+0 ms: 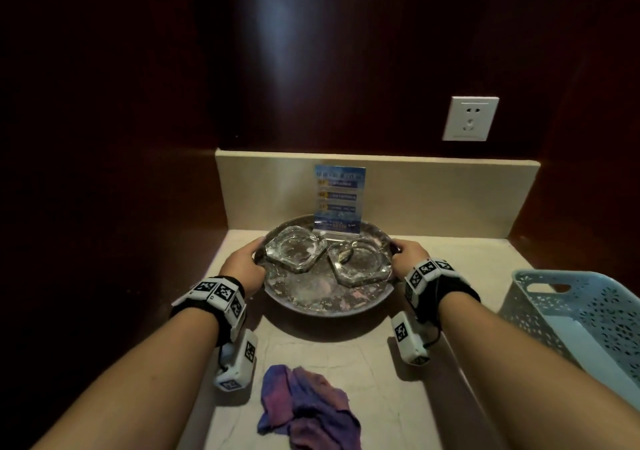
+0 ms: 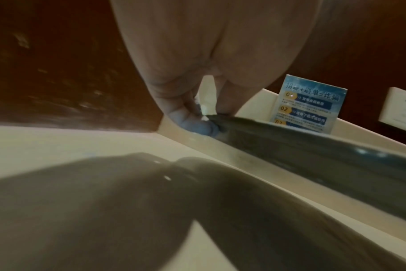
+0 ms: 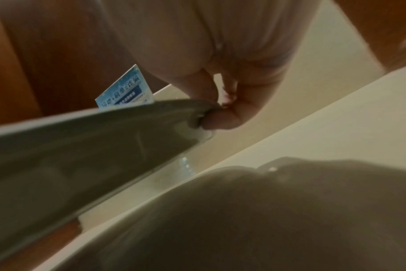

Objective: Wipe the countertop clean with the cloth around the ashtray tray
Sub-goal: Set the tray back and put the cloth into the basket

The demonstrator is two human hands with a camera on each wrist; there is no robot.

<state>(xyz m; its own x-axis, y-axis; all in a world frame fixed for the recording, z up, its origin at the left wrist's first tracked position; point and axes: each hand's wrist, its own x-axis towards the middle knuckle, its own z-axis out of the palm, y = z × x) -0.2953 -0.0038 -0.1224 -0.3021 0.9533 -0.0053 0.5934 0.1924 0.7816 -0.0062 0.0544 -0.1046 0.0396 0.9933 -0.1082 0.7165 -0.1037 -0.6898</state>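
A round mottled tray [image 1: 325, 302] sits at the back of the beige countertop [image 1: 381, 387] with two glass ashtrays [image 1: 296, 252] [image 1: 360, 264] and a blue card stand [image 1: 339, 200] on it. My left hand [image 1: 247, 264] grips the tray's left rim and my right hand [image 1: 407, 254] grips its right rim. In the left wrist view my fingers [image 2: 192, 119] pinch the rim of the tray [image 2: 313, 146]; in the right wrist view my fingers [image 3: 223, 117] curl under the tray's [image 3: 104, 139] edge. The purple-blue cloth [image 1: 308, 408] lies crumpled on the counter near me, untouched.
A pale blue perforated basket [image 1: 581, 321] stands at the counter's right edge. A low beige backsplash [image 1: 450, 193] runs behind the tray, with dark wood walls on both sides and a white socket [image 1: 470, 118] above.
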